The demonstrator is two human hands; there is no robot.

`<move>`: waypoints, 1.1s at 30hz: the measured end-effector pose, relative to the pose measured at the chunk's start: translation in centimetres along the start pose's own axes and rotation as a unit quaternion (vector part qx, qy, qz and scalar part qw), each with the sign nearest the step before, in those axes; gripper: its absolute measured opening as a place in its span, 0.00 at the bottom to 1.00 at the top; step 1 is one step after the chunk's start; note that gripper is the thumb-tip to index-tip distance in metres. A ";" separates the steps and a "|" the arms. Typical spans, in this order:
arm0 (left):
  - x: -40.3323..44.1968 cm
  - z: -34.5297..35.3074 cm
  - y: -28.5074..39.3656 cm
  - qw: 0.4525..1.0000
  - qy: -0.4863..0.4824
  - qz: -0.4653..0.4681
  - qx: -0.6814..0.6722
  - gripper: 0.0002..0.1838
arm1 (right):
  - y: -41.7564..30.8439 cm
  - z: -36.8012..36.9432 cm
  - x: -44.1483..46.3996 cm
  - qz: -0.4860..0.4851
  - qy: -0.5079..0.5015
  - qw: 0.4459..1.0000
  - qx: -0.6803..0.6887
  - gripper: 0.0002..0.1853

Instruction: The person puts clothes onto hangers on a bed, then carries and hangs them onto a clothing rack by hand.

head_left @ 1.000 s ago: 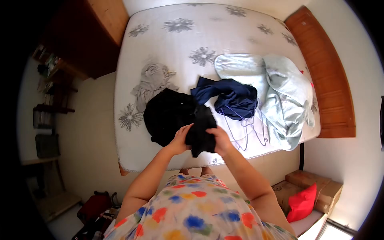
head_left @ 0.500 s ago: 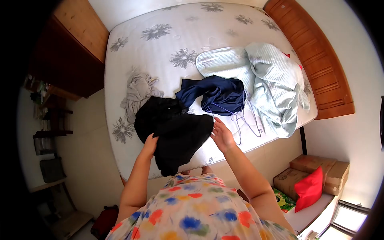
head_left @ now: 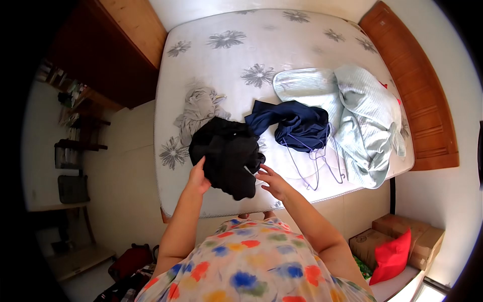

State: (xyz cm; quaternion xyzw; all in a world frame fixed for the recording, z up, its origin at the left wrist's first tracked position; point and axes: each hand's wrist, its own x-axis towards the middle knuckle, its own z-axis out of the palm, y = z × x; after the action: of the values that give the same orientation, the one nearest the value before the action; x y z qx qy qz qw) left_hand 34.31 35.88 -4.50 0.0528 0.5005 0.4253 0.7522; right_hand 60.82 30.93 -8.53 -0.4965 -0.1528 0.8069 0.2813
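At the near edge of the bed (head_left: 221,65), I see the left hand (head_left: 199,179) and right hand (head_left: 274,182) flanking the black garment (head_left: 226,153), the left fingers lightly against it, the right ones loosely spread (contact unclear). Farther lie navy cloth (head_left: 299,126) and, left, grey cloth (head_left: 198,110).

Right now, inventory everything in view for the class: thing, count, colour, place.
Mattress: one, white with grey flowers, centre
Black cloth: count unclear, between the hands
Grey cloth: one heap, behind the black
Navy cloth: one heap, mid-bed
Hangers: count unclear, bluish, beside navy
Blanket: one, pale, striped, bed's right
Headboard: one, brown, far right
Cabinet: one, brown, upper left
Shelves: several, dark, left
Boxes: several, brown, lower right
Cushion: one, red, by boxes
Bag: one, red, lower left
Floral clothing: multicoloured, on the person
Hands: two, left and right, bare
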 end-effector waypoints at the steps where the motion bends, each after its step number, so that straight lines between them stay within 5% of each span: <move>1: -0.5 0.0 0.2 1.000 -0.012 -0.001 -0.008 0.25 | 0.0 0.5 0.2 0.001 -0.007 1.000 -0.014 0.51; 10: -5.5 1.4 1.4 0.995 -0.094 -0.014 -0.017 0.30 | -0.6 5.0 1.2 -0.096 -0.118 0.982 -0.115 0.55; 13: -6.3 1.7 1.2 0.992 -0.126 -0.022 -0.011 0.30 | -0.2 5.4 1.7 -0.188 -0.081 0.957 -0.205 0.50; 19: -7.4 1.3 1.6 0.989 -0.147 0.010 -0.006 0.32 | -1.4 5.8 0.8 -0.088 -0.162 0.946 -0.268 0.31; 28: -7.8 1.0 3.0 0.976 -0.161 0.131 -0.070 0.31 | -3.8 5.8 -2.5 -0.110 -0.188 0.959 -0.183 0.21; 33: -7.8 1.2 2.6 0.981 -0.180 0.071 -0.010 0.28 | -6.0 5.2 -3.5 -0.135 -0.128 0.978 -0.092 0.18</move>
State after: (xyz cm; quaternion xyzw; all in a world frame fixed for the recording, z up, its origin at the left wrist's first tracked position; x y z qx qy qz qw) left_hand 32.65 32.50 2.93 0.1563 0.3475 0.4665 0.7982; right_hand 59.25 33.73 -0.53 -0.3872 -0.3267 0.8008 0.3193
